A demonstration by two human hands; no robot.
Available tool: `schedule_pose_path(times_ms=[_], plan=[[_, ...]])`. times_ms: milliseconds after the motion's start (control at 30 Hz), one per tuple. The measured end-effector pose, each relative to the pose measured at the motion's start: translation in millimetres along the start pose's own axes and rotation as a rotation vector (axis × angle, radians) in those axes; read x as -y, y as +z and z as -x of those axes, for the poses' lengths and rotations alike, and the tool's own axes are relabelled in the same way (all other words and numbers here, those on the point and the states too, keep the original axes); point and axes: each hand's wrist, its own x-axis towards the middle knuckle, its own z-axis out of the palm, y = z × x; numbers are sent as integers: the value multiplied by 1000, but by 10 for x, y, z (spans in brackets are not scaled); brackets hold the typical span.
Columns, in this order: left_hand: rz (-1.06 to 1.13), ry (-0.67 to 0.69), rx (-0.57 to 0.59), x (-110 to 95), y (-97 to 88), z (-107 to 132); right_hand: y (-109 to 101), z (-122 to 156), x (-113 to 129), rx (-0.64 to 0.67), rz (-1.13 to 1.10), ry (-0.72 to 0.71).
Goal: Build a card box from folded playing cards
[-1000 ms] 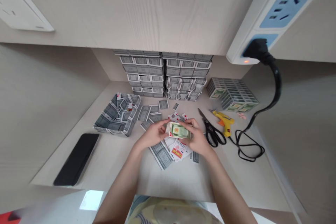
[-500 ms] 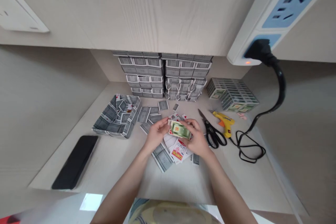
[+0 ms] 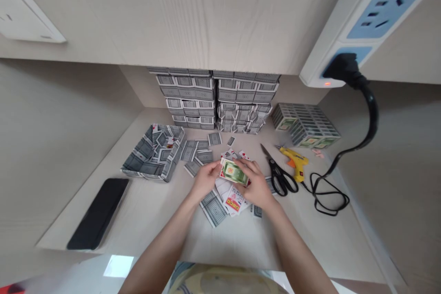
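Note:
Between my two hands is a green-faced playing card box (image 3: 234, 172), held just above a loose pile of cards. My left hand (image 3: 206, 179) pinches its left end. Across the box's right part lie the fingers of my right hand (image 3: 255, 181), gripping it from above and the side. Under and around the box, playing cards (image 3: 213, 209) are spread, some with grey backs up. A white card with red and yellow print (image 3: 234, 200) lies on top of the pile, just below the box. Whether the box is full cannot be seen.
A tray made of cards (image 3: 167, 172) holds loose cards at left, near a black phone (image 3: 98, 213). Black scissors (image 3: 280, 177) and a yellow glue gun (image 3: 294, 161) lie right. Behind stand stacked card-built boxes (image 3: 191, 108) and packed card boxes (image 3: 310, 124). A power strip (image 3: 365, 27) hangs above.
The box has tilted slightly, its right end dropping lower, and moved a little left. Both hands keep hold of it, with my right fingers shifted along its top.

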Motion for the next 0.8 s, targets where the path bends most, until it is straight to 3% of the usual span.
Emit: schedule_pose_path(times_ms=[233,533,633,800], plan=[[12,10,41,-48,-31,-5,-1,-8,-8,-21,-21,-7],[-467,261,17,-106,87,153,63,-2,-22,-74,-34,-26],[-455,314,-6,-77,123,154,97,-14,5,-105,-55,-15],[-307,291,-130,17,143,101,152,-28,69,-186,-60,30]])
